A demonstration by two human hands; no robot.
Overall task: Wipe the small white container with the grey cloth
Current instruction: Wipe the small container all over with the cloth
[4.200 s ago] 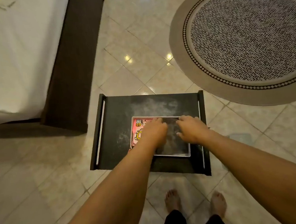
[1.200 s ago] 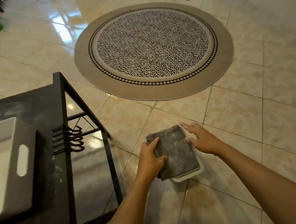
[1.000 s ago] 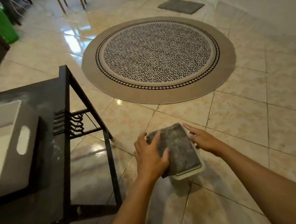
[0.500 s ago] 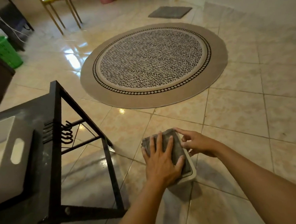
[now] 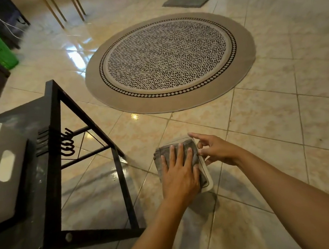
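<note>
From the head camera, the small white container [image 5: 206,176] is held above the tiled floor [image 5: 275,117], just right of a black desk [image 5: 52,169]; the grey cloth [image 5: 180,152] lies folded over its top. The left hand [image 5: 179,173] rests flat on the cloth, fingers [image 5: 179,152] spread and open, pressing rather than gripping; the right hand [image 5: 217,150] steadies the container's far right edge, its fingers loosely curled against the rim, not closed round it. The wipe seems under way; to do it well, I judge the left palm should keep even pressure and sweep the whole top, corners included, while the right hand braces the rim so the container cannot tip or slip.
</note>
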